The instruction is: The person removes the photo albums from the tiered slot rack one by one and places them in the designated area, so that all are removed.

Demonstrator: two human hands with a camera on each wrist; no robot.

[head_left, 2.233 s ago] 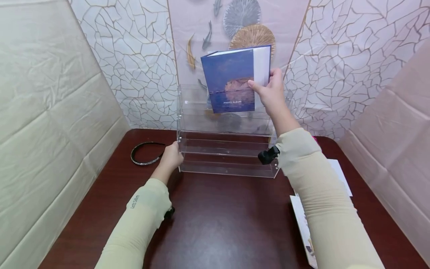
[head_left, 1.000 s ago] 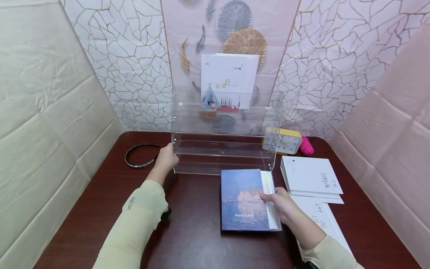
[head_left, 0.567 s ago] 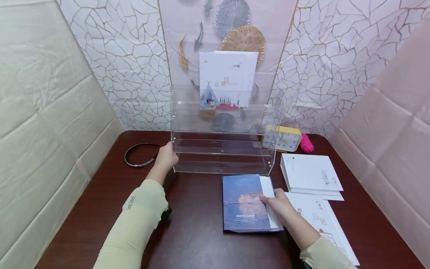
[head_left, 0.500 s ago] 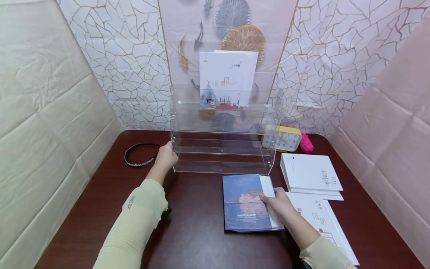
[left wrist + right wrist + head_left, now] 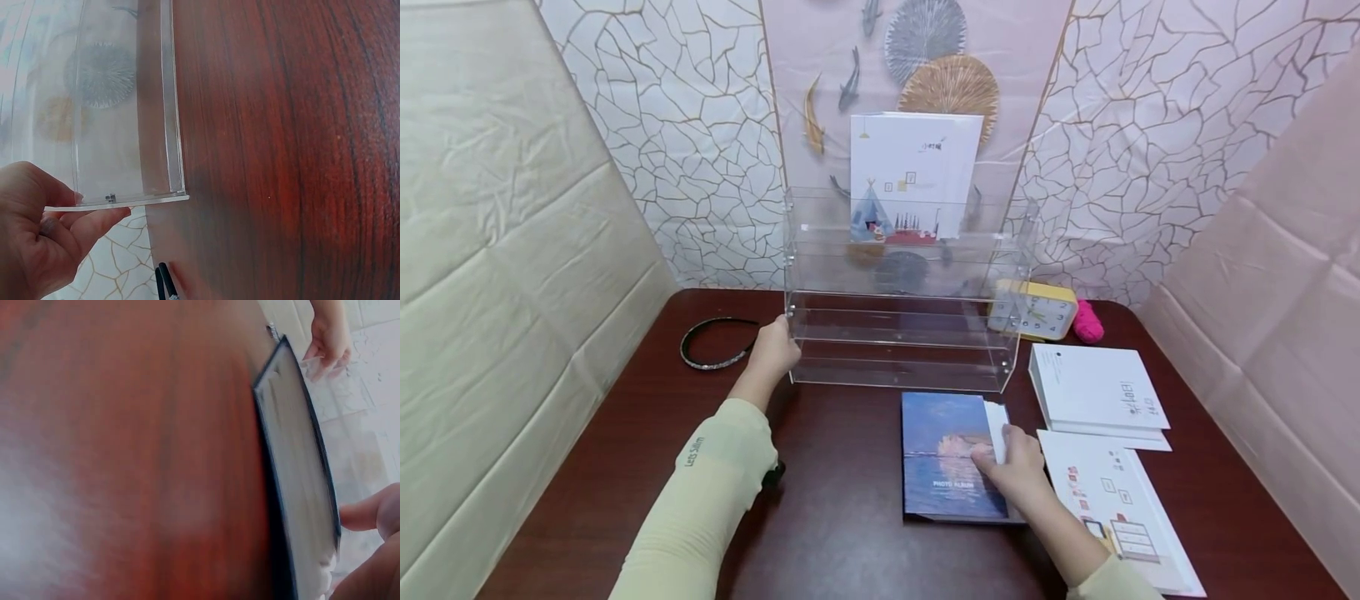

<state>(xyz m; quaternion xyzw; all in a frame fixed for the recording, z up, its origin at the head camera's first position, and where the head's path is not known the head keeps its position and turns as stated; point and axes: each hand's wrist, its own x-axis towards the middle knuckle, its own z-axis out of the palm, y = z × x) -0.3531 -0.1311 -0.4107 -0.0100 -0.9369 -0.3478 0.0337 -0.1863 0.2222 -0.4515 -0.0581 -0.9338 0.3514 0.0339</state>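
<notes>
A clear acrylic tiered rack stands at the back middle of the table. My left hand grips its left side panel, thumb on the inner face and fingers outside, as the left wrist view shows. In front of the rack's right half, a blue photo album lies at table level, cover up. My right hand holds the album's right edge, its thumb on the cover; the fingers beneath are hidden. A white book with a tent picture leans upright in the rack's top tier.
At the right lie a thick white album and a white illustrated book. A yellow-framed clock and a bright pink item sit beside the rack. Left of it lies a glittery black headband. Fabric walls surround the table.
My right hand has brought the photo album down from in front of the rack's top tier to the table, uncovering the white book. Its hold has shifted slightly; the left hand stays on the rack.
</notes>
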